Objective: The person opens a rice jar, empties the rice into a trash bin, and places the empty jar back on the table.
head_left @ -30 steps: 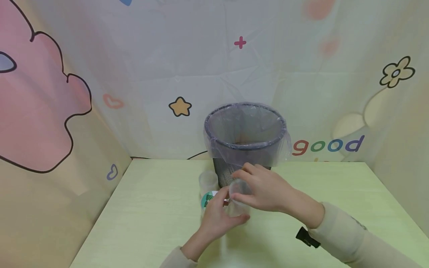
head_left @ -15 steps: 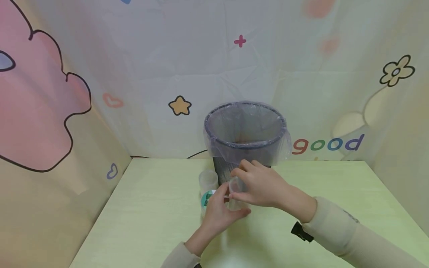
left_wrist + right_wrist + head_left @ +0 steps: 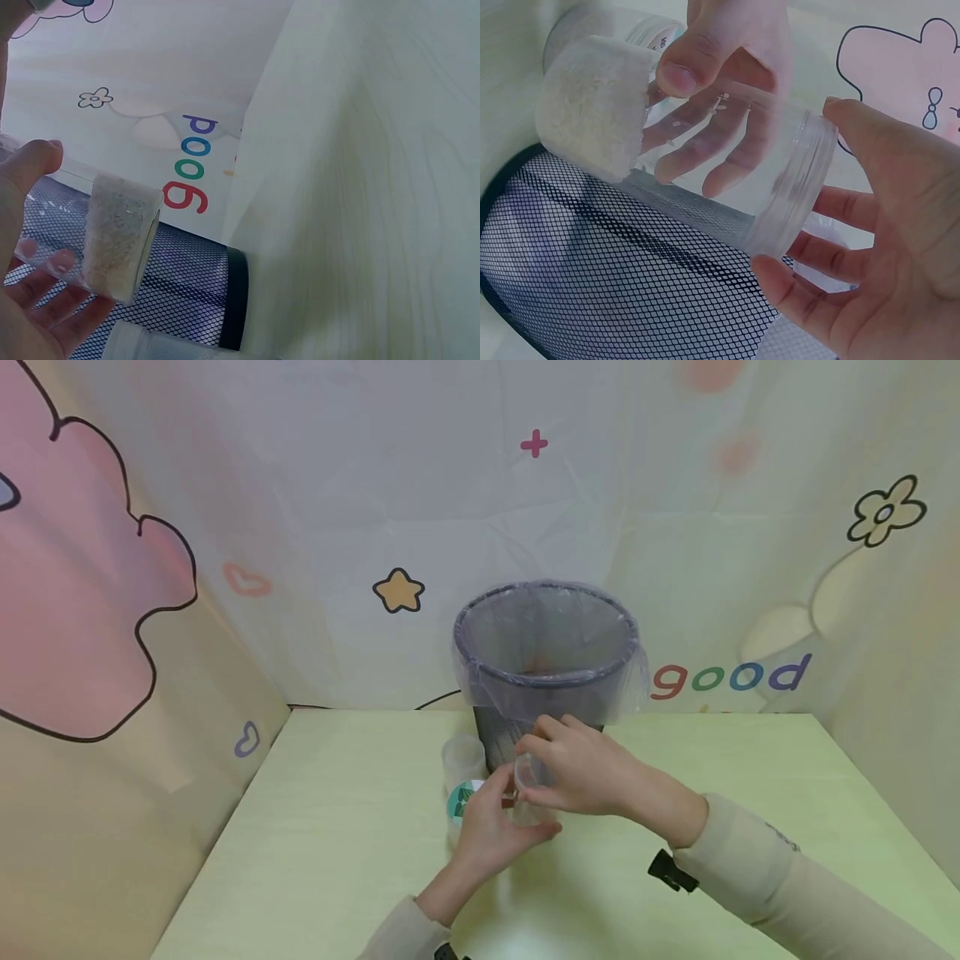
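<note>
A clear plastic jar with whitish, rice-like grains at its bottom is held between both hands, tilted in the wrist views. My left hand grips its body, the thumb on one side and the fingers on the other. At the jar's ridged top, my right hand holds on with thumb and fingertips. To the left stands a jar with a round green-and-white label on top, partly hidden by my left hand. Behind it is another clear jar.
A black mesh bin lined with a thin purple bag stands just beyond the hands, against the printed backdrop. Everything rests on a pale yellow-green table. A black clip hangs by the right sleeve.
The right hand has shifted slightly left over the jar's top, covering more of it. The left hand keeps its grip. The head view has tipped down a little.
</note>
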A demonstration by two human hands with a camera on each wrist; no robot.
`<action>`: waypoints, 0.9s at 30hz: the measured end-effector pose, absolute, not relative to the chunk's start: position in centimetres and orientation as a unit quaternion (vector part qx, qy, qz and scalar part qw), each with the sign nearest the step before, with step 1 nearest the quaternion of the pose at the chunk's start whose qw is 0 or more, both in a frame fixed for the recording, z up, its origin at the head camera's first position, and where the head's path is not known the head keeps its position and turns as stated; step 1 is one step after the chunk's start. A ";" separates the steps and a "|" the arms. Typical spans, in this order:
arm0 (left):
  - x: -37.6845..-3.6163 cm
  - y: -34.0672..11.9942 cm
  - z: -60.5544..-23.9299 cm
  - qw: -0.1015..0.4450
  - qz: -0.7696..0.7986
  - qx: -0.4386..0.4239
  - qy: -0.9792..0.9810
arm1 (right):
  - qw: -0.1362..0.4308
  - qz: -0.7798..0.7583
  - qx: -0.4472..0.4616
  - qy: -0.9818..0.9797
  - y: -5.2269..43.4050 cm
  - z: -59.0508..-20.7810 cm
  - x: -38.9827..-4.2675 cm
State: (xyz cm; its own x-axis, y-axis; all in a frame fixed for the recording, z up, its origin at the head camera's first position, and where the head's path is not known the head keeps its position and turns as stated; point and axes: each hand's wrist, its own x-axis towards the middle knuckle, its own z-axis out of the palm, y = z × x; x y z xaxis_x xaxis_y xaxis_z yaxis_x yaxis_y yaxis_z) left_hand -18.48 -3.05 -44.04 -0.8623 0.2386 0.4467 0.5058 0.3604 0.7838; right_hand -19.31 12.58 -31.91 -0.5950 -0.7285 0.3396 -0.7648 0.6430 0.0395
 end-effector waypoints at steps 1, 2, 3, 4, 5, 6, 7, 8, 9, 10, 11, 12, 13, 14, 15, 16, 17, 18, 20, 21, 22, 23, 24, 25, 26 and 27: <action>-18.5 -3.0 -44.0 0.130 -0.516 -0.229 -0.815 | 0.163 0.054 0.420 -0.891 12.6 -31.9 -19.3; -18.6 -3.0 -44.0 0.130 -0.516 -0.229 -0.815 | 0.160 0.054 0.422 -0.891 12.6 -31.8 -19.3; -18.6 -3.0 -44.0 0.128 -0.516 -0.227 -0.816 | 0.158 0.057 0.425 -0.890 12.7 -31.8 -19.4; -18.6 -3.0 -43.9 0.126 -0.518 -0.227 -0.815 | 0.154 0.060 0.428 -0.888 12.7 -31.7 -19.4; -18.6 -3.0 -43.9 0.123 -0.520 -0.227 -0.814 | 0.150 0.064 0.432 -0.887 12.7 -31.7 -19.4; -18.6 -3.0 -43.8 0.119 -0.521 -0.228 -0.814 | 0.145 0.066 0.437 -0.885 12.8 -31.6 -19.4; -18.6 -3.0 -43.8 0.117 -0.522 -0.229 -0.814 | 0.139 0.070 0.442 -0.884 12.8 -31.6 -19.4; -18.6 -3.0 -43.8 0.113 -0.522 -0.228 -0.814 | 0.134 0.073 0.446 -0.882 12.9 -31.6 -19.4; -18.6 -3.0 -43.8 0.109 -0.524 -0.229 -0.813 | 0.129 0.075 0.451 -0.880 12.9 -31.5 -19.3; -18.6 -3.0 -43.9 0.106 -0.524 -0.231 -0.813 | 0.124 0.075 0.454 -0.879 13.0 -31.5 -19.3; -18.6 -2.9 -43.9 0.104 -0.522 -0.232 -0.814 | 0.119 0.074 0.458 -0.878 13.0 -31.5 -19.3; -18.6 -2.9 -44.0 0.102 -0.520 -0.232 -0.816 | 0.114 0.074 0.462 -0.877 13.1 -31.5 -19.3; -18.6 -3.0 -44.1 0.100 -0.519 -0.232 -0.816 | 0.109 0.075 0.465 -0.876 13.2 -31.5 -19.3; -18.6 -3.0 -44.2 0.098 -0.518 -0.233 -0.817 | 0.103 0.076 0.468 -0.874 13.2 -31.5 -19.3; -18.5 -3.0 -44.2 0.098 -0.518 -0.233 -0.817 | 0.097 0.079 0.473 -0.872 13.3 -31.5 -19.3; -18.5 -3.1 -44.3 0.097 -0.519 -0.232 -0.817 | 0.091 0.083 0.477 -0.870 13.3 -31.5 -19.3; -18.4 -3.1 -44.3 0.097 -0.520 -0.231 -0.817 | 0.085 0.088 0.481 -0.868 13.4 -31.5 -19.3; -18.3 -3.1 -44.3 0.096 -0.521 -0.229 -0.817 | 0.081 0.092 0.485 -0.866 13.4 -31.5 -19.2; -18.2 -3.2 -44.3 0.097 -0.523 -0.227 -0.816 | 0.077 0.099 0.494 -0.861 13.5 -31.5 -19.2; -18.2 -3.3 -44.2 0.096 -0.525 -0.226 -0.815 | 0.076 0.102 0.497 -0.858 13.5 -31.5 -19.2; -18.2 -3.3 -44.2 0.096 -0.526 -0.225 -0.815 | 0.076 0.105 0.501 -0.856 13.6 -31.5 -19.2; -18.2 -3.3 -44.2 0.096 -0.526 -0.225 -0.815 | 0.076 0.105 0.504 -0.854 13.6 -31.5 -19.2; -18.1 -3.3 -44.3 0.097 -0.526 -0.224 -0.815 | 0.076 0.106 0.508 -0.851 13.6 -31.5 -19.2; -18.1 -3.3 -44.3 0.098 -0.526 -0.225 -0.814 | 0.074 0.106 0.510 -0.850 13.7 -31.6 -19.2; -18.2 -3.3 -44.3 0.099 -0.527 -0.225 -0.813 | 0.074 0.107 0.514 -0.848 13.7 -31.5 -19.2; -18.2 -3.3 -44.4 0.102 -0.528 -0.226 -0.813 | 0.071 0.106 0.517 -0.846 13.7 -31.5 -19.2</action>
State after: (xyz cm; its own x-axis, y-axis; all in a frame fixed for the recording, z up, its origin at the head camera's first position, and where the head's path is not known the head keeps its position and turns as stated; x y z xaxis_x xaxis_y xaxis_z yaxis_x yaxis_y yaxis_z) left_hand -18.17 -3.27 -44.36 -0.8770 0.2604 0.4039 0.4749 0.3410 0.8113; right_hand -19.17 13.74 -31.55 -0.4551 -0.8604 0.2294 -0.8904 0.4428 -0.1058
